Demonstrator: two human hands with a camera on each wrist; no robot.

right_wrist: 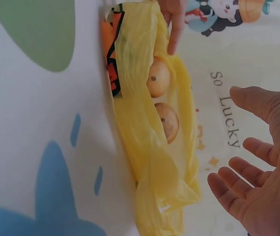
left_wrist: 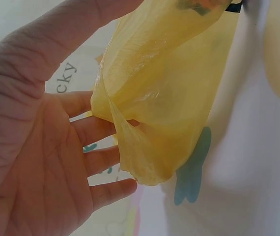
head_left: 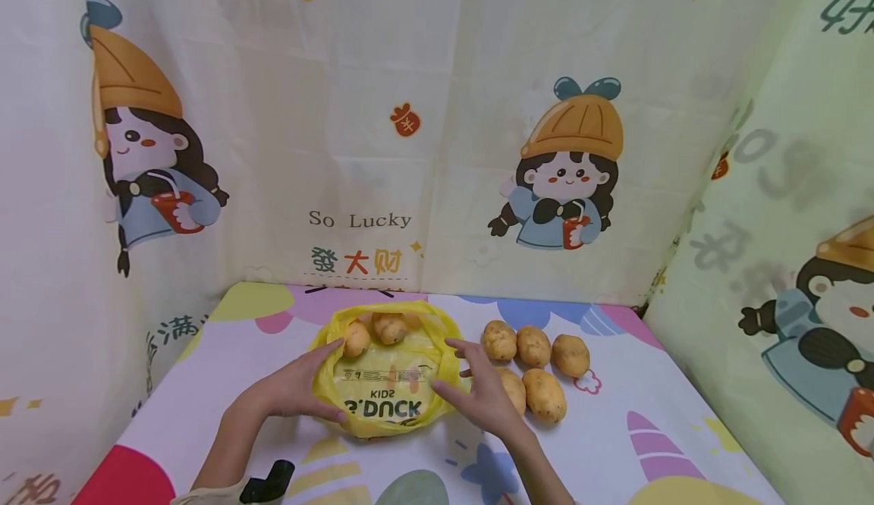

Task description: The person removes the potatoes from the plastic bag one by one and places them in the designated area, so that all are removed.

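Note:
A yellow plastic bag (head_left: 382, 429) lies on the table with its mouth spread wide and printed lettering inside. Toward its far side sit two potatoes, one at the left (head_left: 356, 338) and one beside it (head_left: 390, 328). My left hand (head_left: 293, 387) is at the bag's left rim, thumb and fingers spread apart, fingertips touching the plastic. In the left wrist view its straight fingers (left_wrist: 103, 160) reach partly behind the yellow film. At the right rim my right hand (head_left: 485, 395) hovers with spread fingers and holds nothing; the right wrist view shows its palm (right_wrist: 272, 201) bare.
Several potatoes (head_left: 534, 347) lie grouped right of the bag, two of them nearer, one partly hidden behind my right hand. The table wears a patterned cloth (head_left: 601, 444). Printed fabric (head_left: 451, 186) hangs behind and at both sides.

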